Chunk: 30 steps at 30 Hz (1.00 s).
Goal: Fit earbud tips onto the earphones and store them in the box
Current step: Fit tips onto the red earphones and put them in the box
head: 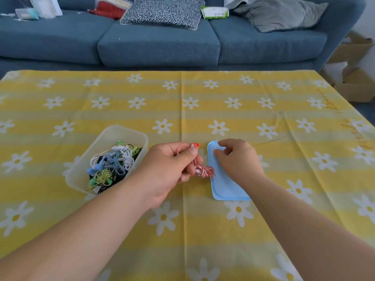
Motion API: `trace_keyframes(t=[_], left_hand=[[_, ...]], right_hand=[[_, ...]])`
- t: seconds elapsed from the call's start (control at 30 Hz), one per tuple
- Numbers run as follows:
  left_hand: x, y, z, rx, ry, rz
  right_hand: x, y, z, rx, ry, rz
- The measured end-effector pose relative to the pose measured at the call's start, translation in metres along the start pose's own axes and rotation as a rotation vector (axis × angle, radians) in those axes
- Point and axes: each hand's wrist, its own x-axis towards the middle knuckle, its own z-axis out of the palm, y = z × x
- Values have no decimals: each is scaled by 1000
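Note:
My left hand (172,165) grips a red-and-white earphone (204,170); its red bud (196,145) sticks up between thumb and forefinger and the coiled cable hangs below the fingers. My right hand (236,159) rests on the blue lid (225,187), fingers curled and pinched near the lid's far left corner; whether it holds an earbud tip I cannot tell. A clear plastic box (129,134) at the left holds several tangled earphones (113,165) in white, blue, green and black.
A yellow tablecloth with white daisies (263,110) covers the table. Behind it stands a blue sofa (158,43) with cushions and bags. Cardboard boxes (357,86) sit on the floor at the far right.

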Motion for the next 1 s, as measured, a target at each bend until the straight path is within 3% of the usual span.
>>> trace_keyframes(t=[0.17, 0.23, 0.37, 0.53, 0.63, 0.8, 1.0], left_hand=[[-15, 7, -22, 30, 4, 48], [-21, 9, -30, 62, 11, 71], [-29, 14, -48, 81, 58, 127], [-38, 18, -64, 136, 102, 218], [-43, 20, -68, 159, 100, 256], [-48, 23, -70, 164, 122, 307], [-46, 25, -69, 224, 120, 340]], right_hand=[[-1, 0, 6, -76, 32, 8], [-4, -8, 2, -3, 48, -11], [-28, -52, -4, 428, -22, -13], [-62, -91, -5, 937, -351, 55], [-71, -103, -6, 1098, -492, 86], [-77, -113, -7, 1225, -593, 130], [-77, -113, -7, 1207, -605, 116]])
